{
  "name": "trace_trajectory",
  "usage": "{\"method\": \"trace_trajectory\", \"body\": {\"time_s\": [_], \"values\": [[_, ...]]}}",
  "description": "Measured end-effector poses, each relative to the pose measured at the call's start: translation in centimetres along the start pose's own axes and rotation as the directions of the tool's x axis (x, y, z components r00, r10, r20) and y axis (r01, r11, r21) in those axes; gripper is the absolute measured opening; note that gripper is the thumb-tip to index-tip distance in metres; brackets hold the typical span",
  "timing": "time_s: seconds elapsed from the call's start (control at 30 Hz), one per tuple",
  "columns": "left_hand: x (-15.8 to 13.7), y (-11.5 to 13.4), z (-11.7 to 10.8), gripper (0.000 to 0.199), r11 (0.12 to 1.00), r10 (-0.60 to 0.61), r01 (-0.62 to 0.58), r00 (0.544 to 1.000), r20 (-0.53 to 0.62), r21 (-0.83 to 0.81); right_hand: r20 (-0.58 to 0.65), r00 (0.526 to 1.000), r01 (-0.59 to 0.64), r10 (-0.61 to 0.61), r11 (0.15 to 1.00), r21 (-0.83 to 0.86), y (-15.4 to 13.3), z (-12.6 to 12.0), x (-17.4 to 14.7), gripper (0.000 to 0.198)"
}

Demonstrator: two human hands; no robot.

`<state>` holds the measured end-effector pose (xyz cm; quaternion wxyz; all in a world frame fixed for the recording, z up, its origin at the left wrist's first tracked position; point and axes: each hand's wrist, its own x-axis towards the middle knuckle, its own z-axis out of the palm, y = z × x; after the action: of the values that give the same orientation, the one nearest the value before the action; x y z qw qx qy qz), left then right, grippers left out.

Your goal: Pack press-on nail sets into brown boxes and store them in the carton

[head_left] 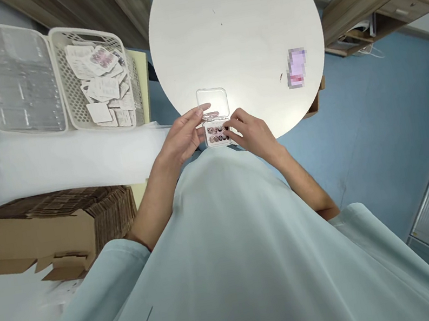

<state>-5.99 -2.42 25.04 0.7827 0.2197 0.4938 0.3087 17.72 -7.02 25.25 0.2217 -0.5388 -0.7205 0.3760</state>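
A small clear plastic case (210,90) stands open at the near edge of the round white table, its lid swung away from me. In its base lies a card of press-on nails (216,133), patterned in pink, white and dark tones and set in two rows. My left hand (181,137) grips the case from the left, thumb by the hinge and fingers partly behind the clear lid. My right hand (251,131) has its thumb and fingertips closed at the card's right end, over the nails there. Whether a single nail is pinched is hidden.
On the round table (233,26) a pixelated purple item (296,67) lies to the right. At left are a basket of clear cases (15,78), a basket of nail cards (103,86), white sheets (74,156) and stacked flat cardboard boxes (52,226).
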Motion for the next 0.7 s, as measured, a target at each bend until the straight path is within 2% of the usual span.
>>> {"method": "trace_trajectory", "body": {"time_s": [0.1,0.17,0.23,0.3,0.43,0.57,0.7], "values": [[-0.2,0.1,-0.2,0.049,1.000,-0.006,0.006,1.000,-0.014,0.007,-0.103,0.992,-0.062,0.070,0.994,0.086,0.3,0.0,0.5,0.035],[-0.3,0.0,-0.3,0.048,1.000,-0.009,0.009,1.000,-0.013,0.010,-0.214,0.964,-0.120,0.156,0.977,0.174,0.9,-0.3,1.3,0.047],[-0.4,-0.2,-0.5,0.047,1.000,-0.011,0.011,1.000,0.001,0.007,-0.258,0.935,-0.172,0.243,0.948,0.268,1.7,-0.6,2.4,0.057],[-0.5,-0.5,-0.6,0.047,1.000,-0.014,0.014,1.000,0.023,0.002,-0.209,0.931,-0.213,0.298,0.911,0.353,2.4,-0.6,3.6,0.064],[-0.7,-1.0,-0.9,0.047,0.999,-0.037,0.037,0.997,0.067,-0.005,-0.087,0.938,-0.258,0.336,0.843,0.473,3.0,0.2,5.2,0.069],[-0.7,-1.6,-1.1,0.046,0.998,-0.049,0.050,0.996,0.070,-0.023,-0.074,0.931,-0.270,0.357,0.811,0.519,2.9,1.1,5.7,0.066],[-0.8,-2.0,-1.0,0.047,0.997,-0.068,0.071,0.995,0.078,-0.031,-0.100,0.918,-0.276,0.385,0.797,0.538,3.3,1.0,6.0,0.063]]}}
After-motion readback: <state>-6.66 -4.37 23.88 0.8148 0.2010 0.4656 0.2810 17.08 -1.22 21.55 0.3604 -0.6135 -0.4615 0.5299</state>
